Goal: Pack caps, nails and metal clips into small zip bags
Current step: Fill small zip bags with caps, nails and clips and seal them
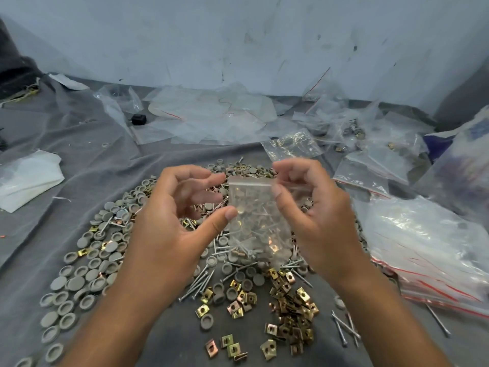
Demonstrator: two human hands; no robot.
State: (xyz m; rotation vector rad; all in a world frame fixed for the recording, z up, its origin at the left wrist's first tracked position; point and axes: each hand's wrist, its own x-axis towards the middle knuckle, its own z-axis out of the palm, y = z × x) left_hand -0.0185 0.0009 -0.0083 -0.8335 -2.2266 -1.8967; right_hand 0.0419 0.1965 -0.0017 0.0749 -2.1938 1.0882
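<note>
A small clear zip bag hangs upright above the pile, with caps, nails and clips showing inside it. My right hand pinches its top right corner between thumb and fingers. My left hand is just left of the bag, fingers curled and apart, thumb tip touching the bag's left edge. Below lie grey round caps, silver nails and brass-coloured metal clips, spread on a grey cloth.
A stack of empty zip bags with red strips lies at the right. More filled and empty bags are behind it. Crumpled clear plastic lies at the back by the wall. White cloth sits at left, with a small black object further back.
</note>
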